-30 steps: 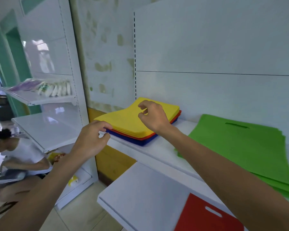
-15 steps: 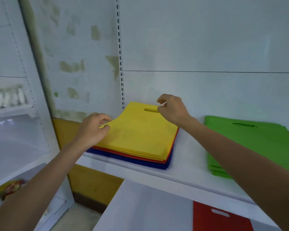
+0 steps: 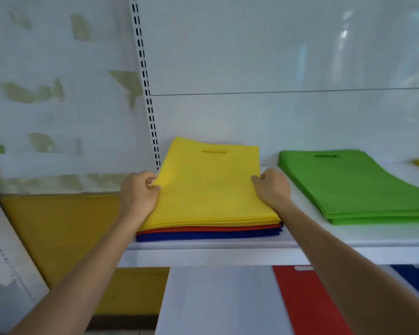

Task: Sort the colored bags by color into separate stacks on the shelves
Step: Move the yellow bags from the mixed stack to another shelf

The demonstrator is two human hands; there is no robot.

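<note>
Red bag (image 3: 302,301): lay flat on lower shelf (image 3: 215,298), nearest. Upper shelf (image 3: 228,247): held mixed stack, yellow bags (image 3: 208,189) over red layer (image 3: 203,229) over blue layer (image 3: 203,235). Left hand (image 3: 137,192): pinched yellow left edge, fingers curled. Right hand (image 3: 273,187): gripped right edge, fingers curled. Green stack (image 3: 348,187): sat just right, apart.

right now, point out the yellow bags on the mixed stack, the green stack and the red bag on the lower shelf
yellow bags (image 3: 211,189): head view, middle of the top bag's face
green stack (image 3: 348,187): head view, middle of its top face
red bag (image 3: 302,308): head view, its face below the handle slot
</note>
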